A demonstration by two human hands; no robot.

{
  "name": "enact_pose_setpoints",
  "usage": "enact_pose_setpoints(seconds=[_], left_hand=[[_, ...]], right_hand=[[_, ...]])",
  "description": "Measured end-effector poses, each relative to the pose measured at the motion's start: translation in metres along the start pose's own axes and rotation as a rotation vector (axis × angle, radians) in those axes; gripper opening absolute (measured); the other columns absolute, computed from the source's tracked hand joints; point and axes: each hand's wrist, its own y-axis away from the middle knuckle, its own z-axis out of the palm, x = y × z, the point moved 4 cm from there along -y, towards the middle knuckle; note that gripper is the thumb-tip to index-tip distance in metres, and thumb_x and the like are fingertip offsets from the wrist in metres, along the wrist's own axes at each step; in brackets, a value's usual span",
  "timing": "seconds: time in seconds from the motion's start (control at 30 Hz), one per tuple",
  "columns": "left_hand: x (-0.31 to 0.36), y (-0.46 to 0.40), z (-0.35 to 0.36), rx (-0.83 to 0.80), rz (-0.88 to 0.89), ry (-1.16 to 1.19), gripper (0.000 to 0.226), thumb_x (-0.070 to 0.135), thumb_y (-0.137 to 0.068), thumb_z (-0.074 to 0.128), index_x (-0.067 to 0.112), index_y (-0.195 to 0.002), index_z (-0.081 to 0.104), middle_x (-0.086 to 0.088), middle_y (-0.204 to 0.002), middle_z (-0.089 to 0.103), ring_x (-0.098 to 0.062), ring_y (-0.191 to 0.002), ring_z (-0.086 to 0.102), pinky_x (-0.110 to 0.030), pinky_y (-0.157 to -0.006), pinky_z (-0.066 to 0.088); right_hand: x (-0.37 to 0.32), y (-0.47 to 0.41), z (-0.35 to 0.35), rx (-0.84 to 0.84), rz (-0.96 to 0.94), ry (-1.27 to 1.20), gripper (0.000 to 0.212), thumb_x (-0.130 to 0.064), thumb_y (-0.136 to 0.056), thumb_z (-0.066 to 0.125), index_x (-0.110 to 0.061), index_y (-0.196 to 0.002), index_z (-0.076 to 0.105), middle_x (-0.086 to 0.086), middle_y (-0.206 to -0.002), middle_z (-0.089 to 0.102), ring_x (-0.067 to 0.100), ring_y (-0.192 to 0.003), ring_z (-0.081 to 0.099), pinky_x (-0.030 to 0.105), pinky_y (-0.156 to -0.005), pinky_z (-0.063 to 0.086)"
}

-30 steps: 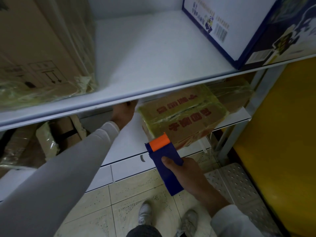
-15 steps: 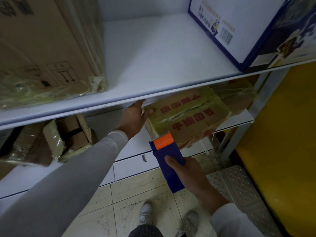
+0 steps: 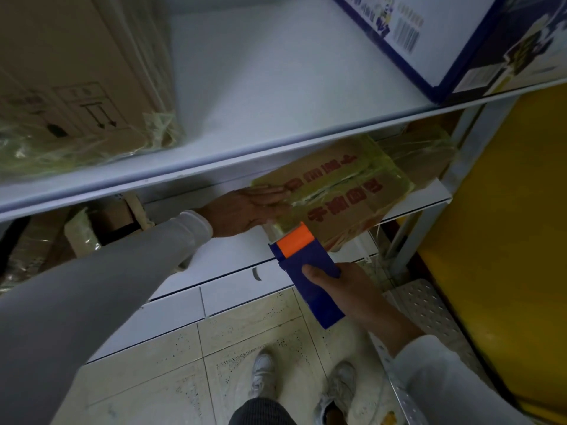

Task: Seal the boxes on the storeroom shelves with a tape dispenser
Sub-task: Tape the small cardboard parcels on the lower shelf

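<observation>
My left hand (image 3: 245, 207) has slid onto the box (image 3: 334, 191), fingers flat (steadying it); my right hand (image 3: 343, 289) grips the tape dispenser (image 3: 306, 265), nearly touching

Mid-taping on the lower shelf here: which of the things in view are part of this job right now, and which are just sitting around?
In play:
- tape dispenser, blue with orange roller, gripped by right hand
- red-lettered box, left hand resting flat on top

Just sitting there:
- wrapped brown carton, upper shelf
- blue-and-white box, upper shelf
- small cartons, lower shelf left
</observation>
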Motion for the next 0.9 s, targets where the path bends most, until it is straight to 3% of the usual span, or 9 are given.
enact_pose_setpoints(seconds=[0.13,0.23,0.33,0.47,0.6,0.7,0.8,0.9], left_hand=[[-0.001,-0.002,-0.002,-0.032,-0.003,0.024,0.044,0.026,-0.097,0.042,0.013,-0.138,0.050,-0.012,-0.147,0.042,-0.031,-0.137,0.036,-0.044,-0.114,0.027],[0.000,-0.001,-0.002,0.016,-0.017,0.025,0.042,0.024,-0.097,0.042,0.007,-0.132,0.056,-0.016,-0.140,0.049,-0.035,-0.131,0.044,-0.039,-0.116,0.027],[-0.002,0.000,-0.004,0.042,-0.046,0.049,0.042,0.023,-0.096,0.041,0.004,-0.130,0.057,-0.017,-0.138,0.050,-0.037,-0.130,0.045,-0.032,-0.116,0.021],[-0.004,-0.002,-0.004,-0.006,-0.075,0.008,0.046,0.028,-0.097,0.035,0.008,-0.134,0.054,-0.013,-0.142,0.047,-0.033,-0.134,0.040,-0.041,-0.114,0.027],[0.001,-0.003,-0.002,-0.088,-0.117,0.028,0.051,0.039,-0.098,0.031,0.014,-0.142,0.044,-0.008,-0.151,0.035,-0.025,-0.143,0.026,-0.036,-0.120,0.013],[0.002,-0.005,-0.006,-0.143,-0.145,-0.002,0.054,0.043,-0.098,0.035,0.019,-0.146,0.037,-0.004,-0.155,0.028,-0.020,-0.146,0.018,-0.035,-0.121,0.010],[0.023,-0.007,-0.007,-0.079,-0.169,-0.004,0.062,0.052,-0.096,0.032,0.019,-0.148,0.031,-0.004,-0.157,0.022,-0.020,-0.146,0.016,-0.033,-0.120,0.008],[0.055,-0.011,0.007,-0.024,-0.115,0.018,0.055,0.047,-0.099,0.035,0.020,-0.147,0.034,-0.004,-0.156,0.025,-0.018,-0.145,0.018,-0.034,-0.120,0.009]], right_hand=[[-0.004,0.004,0.004,0.007,-0.015,-0.066,0.043,-0.049,-0.088,0.066,-0.016,-0.062,0.057,-0.008,-0.050,0.061,0.001,-0.042,0.056,0.011,-0.042,0.040],[-0.002,0.013,0.009,0.005,-0.002,-0.126,0.040,-0.047,-0.088,0.066,-0.013,-0.068,0.062,-0.005,-0.054,0.064,0.006,-0.048,0.061,0.015,-0.045,0.044],[0.020,0.035,0.012,0.008,0.062,-0.141,0.052,-0.053,-0.082,0.067,-0.001,-0.078,0.065,0.007,-0.063,0.065,0.017,-0.056,0.063,0.024,-0.051,0.047],[0.049,0.059,0.004,0.034,0.139,-0.164,0.054,-0.061,-0.070,0.065,-0.007,-0.078,0.068,0.013,-0.072,0.072,0.020,-0.060,0.069,0.028,-0.056,0.052],[0.044,0.042,0.011,0.035,0.172,-0.143,0.040,-0.048,-0.087,0.067,-0.014,-0.066,0.063,-0.005,-0.050,0.064,0.004,-0.044,0.061,0.016,-0.043,0.043],[0.041,0.026,0.014,0.055,0.190,-0.112,0.039,-0.049,-0.087,0.068,-0.013,-0.073,0.067,-0.003,-0.057,0.069,0.007,-0.051,0.066,0.019,-0.045,0.048],[0.038,0.019,0.012,0.070,0.193,-0.081,0.042,-0.052,-0.085,0.069,-0.010,-0.078,0.068,0.003,-0.070,0.072,0.015,-0.062,0.070,0.026,-0.057,0.054],[0.035,0.015,0.008,0.073,0.182,0.028,0.045,-0.056,-0.084,0.068,-0.012,-0.073,0.065,0.002,-0.070,0.071,0.016,-0.064,0.069,0.026,-0.058,0.052]])
